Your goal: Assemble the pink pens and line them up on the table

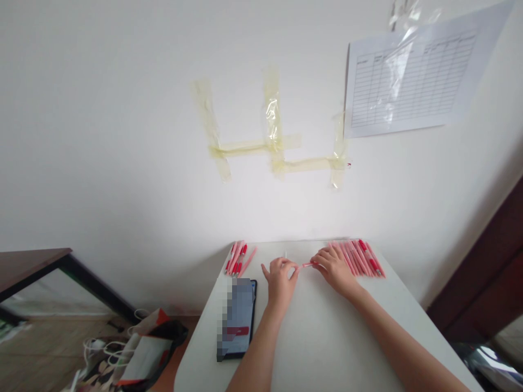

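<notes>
"What are the hands doing?"
"The left hand (281, 280) is pinching one end of a pen (306, 265) between thumb and fingertips, little finger sticking out. The right hand (335, 269) is gripping the other end, fingers bent in close."

"Where are they holding it?"
"Over the table (314, 337), right of the phone (238, 321) and slightly beyond its far end."

"And the other pens?"
"A small cluster (239, 260) is lying just past the phone's far end. A fuller row (359, 258) is lying well to the phone's right."

"Any containers?"
"Bags (149, 325) are sitting on the floor, left of the phone and lower, white cords (116, 351) looping beside them. A white panel (147, 356) is showing there; whether it is lying inside one, nobody can tell."
</notes>
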Demonstrator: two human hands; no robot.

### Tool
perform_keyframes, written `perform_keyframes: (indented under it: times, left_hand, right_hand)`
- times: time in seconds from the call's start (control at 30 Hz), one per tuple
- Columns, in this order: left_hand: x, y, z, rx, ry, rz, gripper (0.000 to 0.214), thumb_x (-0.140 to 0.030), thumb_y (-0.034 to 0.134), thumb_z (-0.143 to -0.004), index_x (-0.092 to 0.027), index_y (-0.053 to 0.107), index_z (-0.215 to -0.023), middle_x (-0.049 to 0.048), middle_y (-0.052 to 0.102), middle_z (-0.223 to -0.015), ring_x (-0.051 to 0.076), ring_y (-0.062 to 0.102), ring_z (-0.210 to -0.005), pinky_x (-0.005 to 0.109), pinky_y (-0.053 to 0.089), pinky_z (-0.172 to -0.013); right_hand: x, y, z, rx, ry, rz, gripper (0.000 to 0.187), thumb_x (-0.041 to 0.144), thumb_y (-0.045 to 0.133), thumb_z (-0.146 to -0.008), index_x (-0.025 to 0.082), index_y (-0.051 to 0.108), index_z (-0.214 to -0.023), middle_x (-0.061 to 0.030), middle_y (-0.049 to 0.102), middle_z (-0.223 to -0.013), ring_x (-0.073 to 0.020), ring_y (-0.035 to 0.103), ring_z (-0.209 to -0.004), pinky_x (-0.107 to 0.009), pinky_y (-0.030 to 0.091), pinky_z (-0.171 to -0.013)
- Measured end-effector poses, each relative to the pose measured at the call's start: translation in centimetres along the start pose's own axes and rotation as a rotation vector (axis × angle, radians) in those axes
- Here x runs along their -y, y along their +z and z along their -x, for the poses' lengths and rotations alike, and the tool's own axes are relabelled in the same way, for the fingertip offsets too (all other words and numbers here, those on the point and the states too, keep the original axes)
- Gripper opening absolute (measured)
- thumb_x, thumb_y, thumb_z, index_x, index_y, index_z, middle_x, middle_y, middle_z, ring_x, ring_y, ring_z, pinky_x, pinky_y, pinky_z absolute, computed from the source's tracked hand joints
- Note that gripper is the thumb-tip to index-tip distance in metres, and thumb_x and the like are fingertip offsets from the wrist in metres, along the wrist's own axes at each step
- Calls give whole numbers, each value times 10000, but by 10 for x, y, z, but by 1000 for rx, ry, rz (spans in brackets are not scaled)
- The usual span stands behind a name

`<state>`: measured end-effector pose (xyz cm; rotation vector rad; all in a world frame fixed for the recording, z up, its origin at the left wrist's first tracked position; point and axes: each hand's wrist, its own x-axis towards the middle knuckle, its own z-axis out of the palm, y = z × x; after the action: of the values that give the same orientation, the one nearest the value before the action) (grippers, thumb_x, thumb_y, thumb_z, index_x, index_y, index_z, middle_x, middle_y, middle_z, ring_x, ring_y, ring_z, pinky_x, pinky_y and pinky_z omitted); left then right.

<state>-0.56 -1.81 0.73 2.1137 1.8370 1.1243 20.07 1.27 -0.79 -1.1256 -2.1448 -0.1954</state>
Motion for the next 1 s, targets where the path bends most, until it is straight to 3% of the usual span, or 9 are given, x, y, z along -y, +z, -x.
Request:
perform_keyframes:
  times: [0.5,0.67,1.0]
  left_hand:
    - [-1,0,0,39,6,-8,125,-322,657,-893,-350,773,-928,15,720,-1118,230,580,-1192,730,99,-1187]
    - [-1,-1,0,41,-7,-2,180,-354,649,-898,-359,753,-1045,29,714,-1166,247,561,-1218,724,134,-1183]
    - [5,2,0,1,-66,-92,221,-239,671,-859,-323,746,-1049,59,630,-1242,270,506,-1272,720,211,-1168]
  right_hand:
    - [9,-2,0,60,-20,-70,154,256,560,-991,271,697,-1059,-60,720,-1001,-271,579,-1087,-526,420,-1041]
    - [11,-1,0,56,0,-85,177,273,551,-994,278,707,-1077,-73,720,-1010,-275,590,-1098,-529,452,-1021]
    - [10,2,0,-44,103,-91,213,318,509,-1021,253,704,-1078,-94,681,-1046,-248,639,-1052,-459,518,-962]
